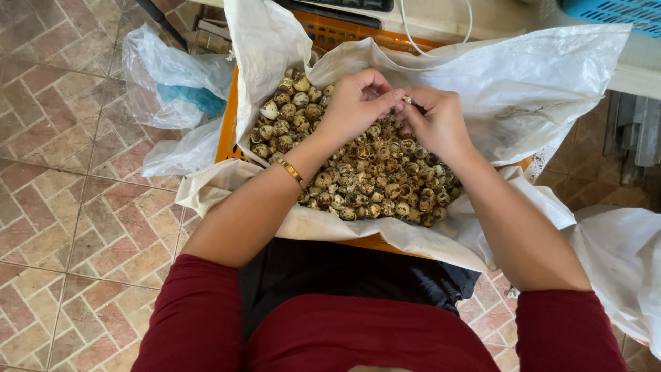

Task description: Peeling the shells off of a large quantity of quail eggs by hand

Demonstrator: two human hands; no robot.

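Both hands, left hand [354, 103] and right hand [437, 120], pinch one speckled egg [407, 100] together above the egg pile [358, 179] (white sack [551, 76] lining an orange crate [226, 131]).

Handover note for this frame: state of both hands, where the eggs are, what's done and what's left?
Left hand and right hand: together above the pile, fingertips pinching one small speckled egg.
Pile of small brown-speckled eggs: in the white woven sack lining the orange plastic crate.
Done: cannot tell.
Left: the whole pile remains in the sack.
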